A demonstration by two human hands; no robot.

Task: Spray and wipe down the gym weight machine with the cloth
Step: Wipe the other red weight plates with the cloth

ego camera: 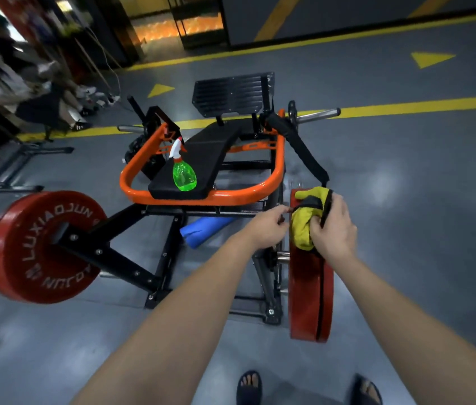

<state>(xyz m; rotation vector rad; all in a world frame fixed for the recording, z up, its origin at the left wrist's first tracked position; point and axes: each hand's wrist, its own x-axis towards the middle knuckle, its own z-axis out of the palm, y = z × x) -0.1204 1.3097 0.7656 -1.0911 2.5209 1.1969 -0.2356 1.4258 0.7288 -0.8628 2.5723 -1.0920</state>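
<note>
Firmly gripped yellow cloth [302, 229] in right hand [336, 229] atop red weight plate [309, 287]; curled left hand [267, 226] alongside, could not tell around what.

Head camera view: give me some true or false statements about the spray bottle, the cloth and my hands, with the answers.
1. The green spray bottle stands upright on the black pad. True.
2. The right hand grips the yellow cloth. True.
3. The cloth lies on the floor. False: it is at the top of the right red weight plate.
4. The left hand holds the spray bottle. False: it is beside the cloth, apart from the bottle.
5. A blue foam roller lies under the machine. True.
</note>
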